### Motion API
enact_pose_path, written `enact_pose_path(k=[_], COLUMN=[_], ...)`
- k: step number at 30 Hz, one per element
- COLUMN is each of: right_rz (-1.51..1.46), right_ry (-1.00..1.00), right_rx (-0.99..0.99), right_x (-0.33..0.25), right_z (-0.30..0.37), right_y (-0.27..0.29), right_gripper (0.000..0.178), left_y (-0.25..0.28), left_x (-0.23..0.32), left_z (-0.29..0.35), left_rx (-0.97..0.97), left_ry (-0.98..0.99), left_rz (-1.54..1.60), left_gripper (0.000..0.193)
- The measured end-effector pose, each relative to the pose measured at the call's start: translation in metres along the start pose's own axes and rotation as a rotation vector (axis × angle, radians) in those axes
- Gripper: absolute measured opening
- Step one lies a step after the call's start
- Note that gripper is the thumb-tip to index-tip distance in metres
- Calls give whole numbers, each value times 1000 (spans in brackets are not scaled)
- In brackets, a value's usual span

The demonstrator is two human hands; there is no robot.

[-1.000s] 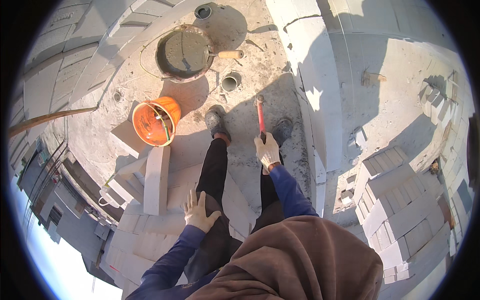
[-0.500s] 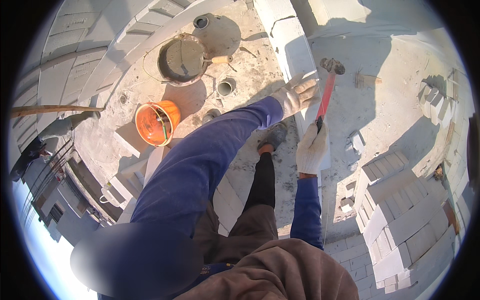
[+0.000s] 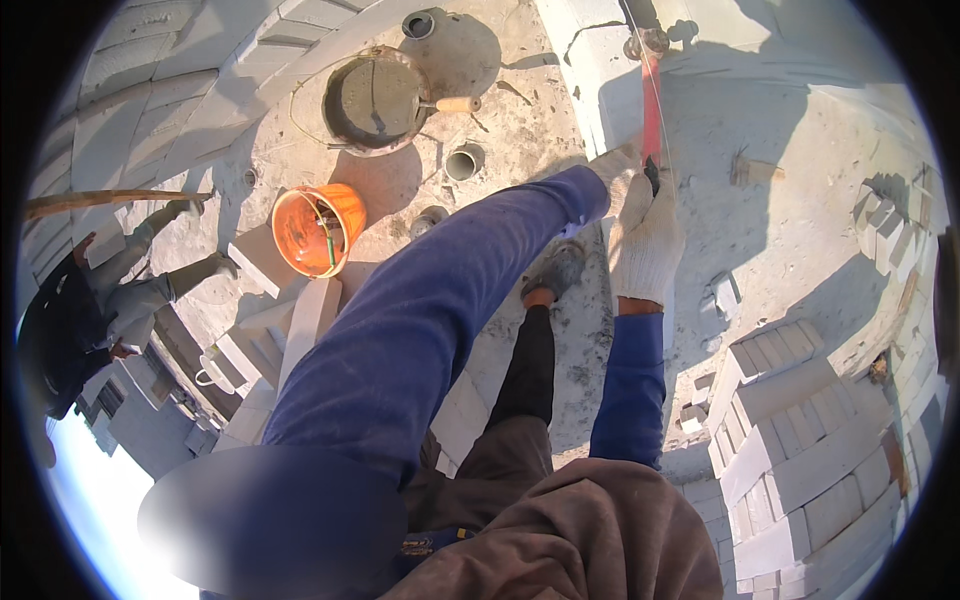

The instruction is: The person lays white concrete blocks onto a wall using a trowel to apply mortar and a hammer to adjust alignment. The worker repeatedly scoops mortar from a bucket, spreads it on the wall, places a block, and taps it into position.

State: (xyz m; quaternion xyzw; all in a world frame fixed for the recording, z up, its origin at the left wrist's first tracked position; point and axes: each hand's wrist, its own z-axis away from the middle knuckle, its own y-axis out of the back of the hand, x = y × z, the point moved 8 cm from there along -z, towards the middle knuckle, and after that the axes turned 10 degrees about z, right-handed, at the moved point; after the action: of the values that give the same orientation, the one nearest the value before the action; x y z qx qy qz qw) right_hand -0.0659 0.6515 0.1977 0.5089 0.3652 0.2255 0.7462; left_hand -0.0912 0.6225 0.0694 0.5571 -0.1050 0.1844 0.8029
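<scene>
My right hand (image 3: pixel 645 245), in a knitted glove, is closed round the black grip of a hammer (image 3: pixel 652 105). Its handle is red and its mortar-crusted head points away from me, over the far part of a white block wall (image 3: pixel 607 115). My left hand (image 3: pixel 617 165), also gloved, reaches across to the wall's top, just beside the right hand. Its fingers are mostly hidden behind the right glove and washed out by glare, so their pose is unclear. A thin string (image 3: pixel 664 120) runs along the wall, close to the hammer.
Left of the wall stand a mortar pan (image 3: pixel 375 150) with a wooden-handled trowel (image 3: pixel 455 104), an orange bucket (image 3: pixel 350 215) holding tools, and upright pipe stubs (image 3: pixel 463 163). White blocks (image 3: pixel 800 440) are stacked at right. Another person (image 3: pixel 75 320) is at far left.
My right hand and the hammer have moved forward, away from me. My left hand has shifted right and is now partly covered by the right. The other person shows more fully at left.
</scene>
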Motion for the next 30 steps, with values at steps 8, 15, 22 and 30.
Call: enact_pose_path(k=[8, 15, 22, 30], right_rz=[-90, -199, -215, -812], right_ry=[7, -52, 7, -943], right_rx=[-43, -74, -3, -110], right_x=[3, 15, 24, 145], right_z=[1, -3, 21, 294], right_y=[-19, -37, -24, -34], right_gripper=[43, 39, 38, 32], left_y=[-15, -19, -9, 39], left_x=[-6, -4, -5, 9], left_z=[7, 7, -14, -18], left_rx=[-11, 3, 106, 64], left_ry=[33, 30, -1, 32], left_rz=[38, 41, -77, -329], left_gripper=[55, 53, 52, 98])
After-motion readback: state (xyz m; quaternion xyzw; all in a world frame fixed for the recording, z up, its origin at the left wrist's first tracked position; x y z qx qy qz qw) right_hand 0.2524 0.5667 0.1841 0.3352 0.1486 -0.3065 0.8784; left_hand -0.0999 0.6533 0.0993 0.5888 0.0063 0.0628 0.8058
